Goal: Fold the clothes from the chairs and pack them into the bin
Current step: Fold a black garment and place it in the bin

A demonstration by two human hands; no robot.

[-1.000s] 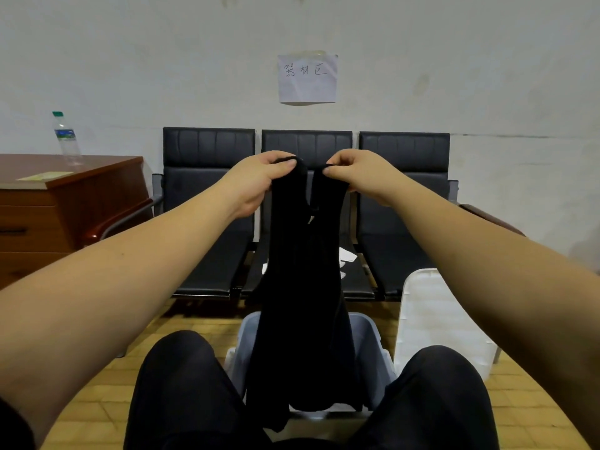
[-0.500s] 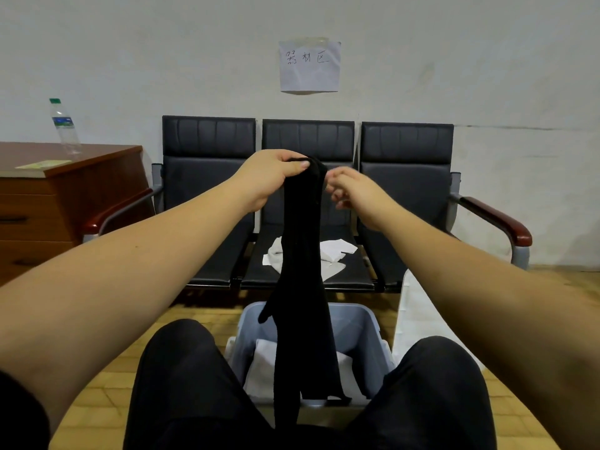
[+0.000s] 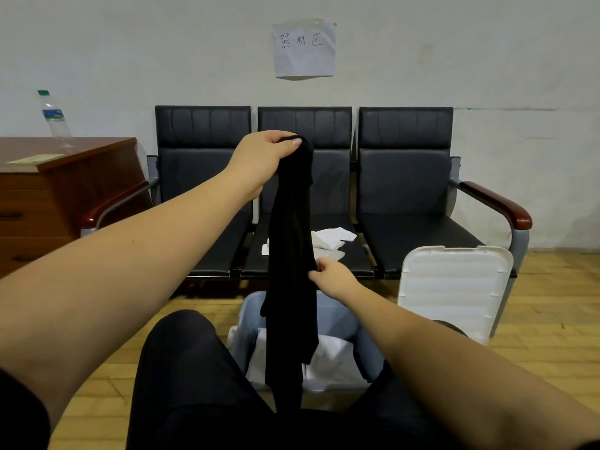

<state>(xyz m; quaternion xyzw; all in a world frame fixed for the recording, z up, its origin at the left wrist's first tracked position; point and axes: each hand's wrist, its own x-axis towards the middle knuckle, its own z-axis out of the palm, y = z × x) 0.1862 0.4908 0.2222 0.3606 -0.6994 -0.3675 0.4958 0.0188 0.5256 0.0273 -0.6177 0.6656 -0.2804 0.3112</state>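
Garment: black garment (image 3: 292, 254) hanging long above the bin (image 3: 370, 355)
Left hand (image 3: 259, 157): raised, pinching its top end
Right hand (image 3: 331, 277): lower, nipping its side edge
Bin: white clothes (image 3: 331, 358) inside
Chairs (image 3: 406, 196): white cloth (image 3: 331, 238) on middle seat

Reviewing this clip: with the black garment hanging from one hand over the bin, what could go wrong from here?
1. The left hand alone pinches the top of the black garment, so it may slip into the bin unfolded.
2. The right hand pinches only one side edge; the fold could come out crooked.
3. The hem hangs over the bin's near rim, so it could catch there instead of landing on the white clothes inside.
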